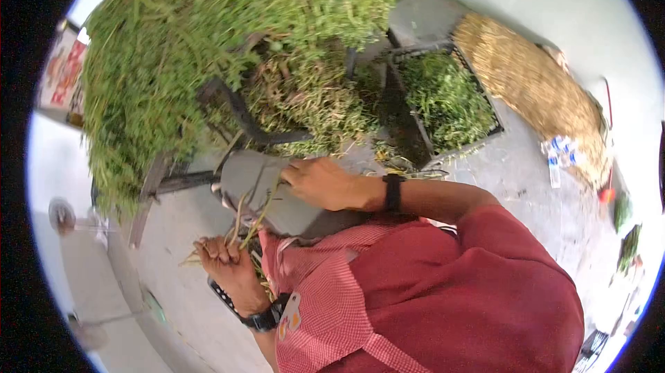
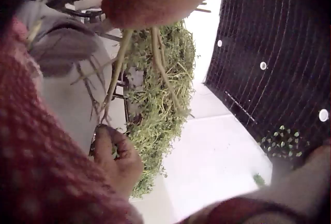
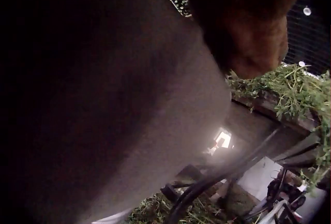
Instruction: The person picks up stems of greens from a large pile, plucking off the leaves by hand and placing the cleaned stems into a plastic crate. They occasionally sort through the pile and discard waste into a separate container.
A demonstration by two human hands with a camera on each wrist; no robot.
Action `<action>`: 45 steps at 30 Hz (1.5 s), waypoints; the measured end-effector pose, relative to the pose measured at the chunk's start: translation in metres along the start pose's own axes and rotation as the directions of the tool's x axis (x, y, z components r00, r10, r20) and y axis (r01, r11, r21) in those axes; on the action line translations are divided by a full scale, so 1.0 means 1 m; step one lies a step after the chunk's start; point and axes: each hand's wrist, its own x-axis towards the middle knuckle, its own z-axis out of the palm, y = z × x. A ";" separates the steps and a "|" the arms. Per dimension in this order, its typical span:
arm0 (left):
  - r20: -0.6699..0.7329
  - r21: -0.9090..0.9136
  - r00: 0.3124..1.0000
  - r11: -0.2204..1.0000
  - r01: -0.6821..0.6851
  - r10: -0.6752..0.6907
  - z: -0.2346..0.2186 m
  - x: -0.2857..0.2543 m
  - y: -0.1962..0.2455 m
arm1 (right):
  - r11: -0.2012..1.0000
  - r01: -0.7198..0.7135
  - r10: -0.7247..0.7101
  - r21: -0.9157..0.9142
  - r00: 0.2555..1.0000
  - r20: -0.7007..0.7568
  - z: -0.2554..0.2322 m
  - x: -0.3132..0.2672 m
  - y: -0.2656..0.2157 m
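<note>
Left hand: I see the left hand (image 1: 232, 276) with its fingers curled round some stems (image 1: 260, 217). It has a black band on its wrist.
Right hand: The right hand (image 1: 325, 182) pinches the thin end of a stem. It has a black band too.
Stems: They are long and pale green and brown. They go from the left hand up to the right hand, and some stick out past the left fingers.
Grey thing: Something smooth and grey (image 1: 256, 172) is just under and beside the right hand. I can't tell what it is.
Big green pile: A great big heap of leafy plants (image 1: 173, 61) is in front of both hands.
Dark bars: Some dark bars (image 1: 242, 113) are between the heap and the hands.
Crate: A black crate (image 1: 409, 120) full of green leaves (image 1: 447, 99) is past the right hand, to its right.
Mat: A long straw-coloured thing (image 1: 533, 82) lies farther right, behind the crate.
Apron: A pink checked apron (image 1: 325, 304) is close beside the left hand.
</note>
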 end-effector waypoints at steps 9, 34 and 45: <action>-0.006 0.011 1.000 1.000 0.027 -0.027 0.018 0.000 -0.008 | 0.903 -0.326 0.296 -0.279 0.944 -0.147 0.021 0.012 0.060; -0.231 0.322 0.973 0.941 0.102 -0.026 0.054 0.032 -0.030 | 0.074 -0.928 0.960 -0.365 0.165 -0.225 -0.037 -0.159 0.340; -0.350 0.364 0.936 0.914 0.178 -0.043 0.072 0.081 -0.058 | 0.363 -0.744 0.925 -0.561 0.359 0.123 -0.002 -0.244 0.330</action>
